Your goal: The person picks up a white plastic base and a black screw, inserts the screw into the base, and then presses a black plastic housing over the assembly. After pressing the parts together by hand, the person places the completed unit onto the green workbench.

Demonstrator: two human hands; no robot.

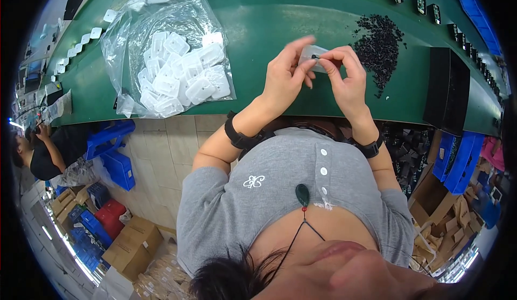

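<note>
Over the green table, my left hand (pixel 281 79) is closed on a translucent white plastic cover (pixel 308 51), its index finger slightly blurred. My right hand (pixel 349 79) pinches a small black part (pixel 314 57) between thumb and fingertips, against the face of the cover. Fingers hide some of the cover, and the part's exact shape is too small to tell. Just beyond my right hand lies a loose heap of small black parts (pixel 379 50). To the left, a pile of similar white covers (pixel 186 68) rests in and on a clear plastic bag (pixel 126 52).
An upright black box (pixel 447 85) stands right of the heap. Black housings with green circuit boards (pixel 420 4) line the far right. Single white pieces (pixel 78 48) form a row at far left. Blue bins (pixel 117 168) sit below the table; another person (pixel 46 154) is at far left.
</note>
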